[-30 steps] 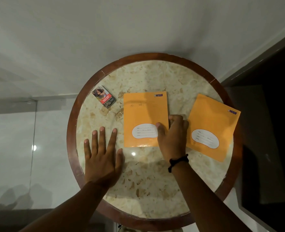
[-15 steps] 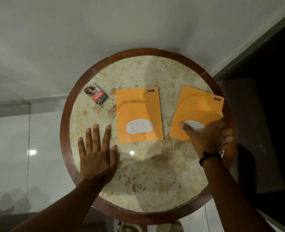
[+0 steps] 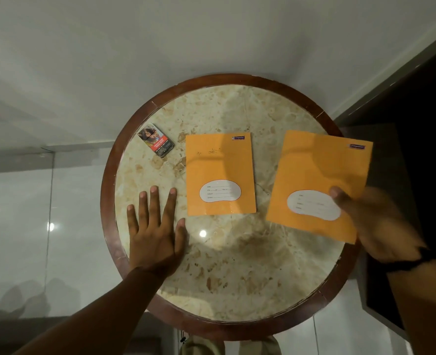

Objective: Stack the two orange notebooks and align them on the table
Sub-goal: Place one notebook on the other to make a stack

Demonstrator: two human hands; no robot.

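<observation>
Round marble-topped table (image 3: 227, 272) with a dark wooden rim, set against a pale wall; glossy floor on the left, dark panel on the right.

Left hand (image 3: 155, 234) lies flat with fingers spread on the marble near the left edge, holding nothing; looks like a brace, apart from both books.

Right hand (image 3: 373, 224) is motion-blurred at the right edge, thumb on top of the tilted orange paper-cover notebook (image 3: 316, 175) just beside its white label; fingers appear to be under the cover, so I judge it pinched on that lower right corner; grip there probably serves to lift or slide it. This notebook is rotated a little clockwise, and its far right corner overhangs the rim.

Square-lying orange paper-cover notebook (image 3: 219, 172) sits flat at the table centre, edges roughly parallel to the viewer, untouched; clear gap of marble between the two books.

Both covers match: plain orange, white oval name label low down, small brand mark at top right; centre one has faint handwriting near the top.

Small printed red-and-black card box (image 3: 156, 140) sits near the far left rim, well clear.

Stacking not yet done.
</observation>
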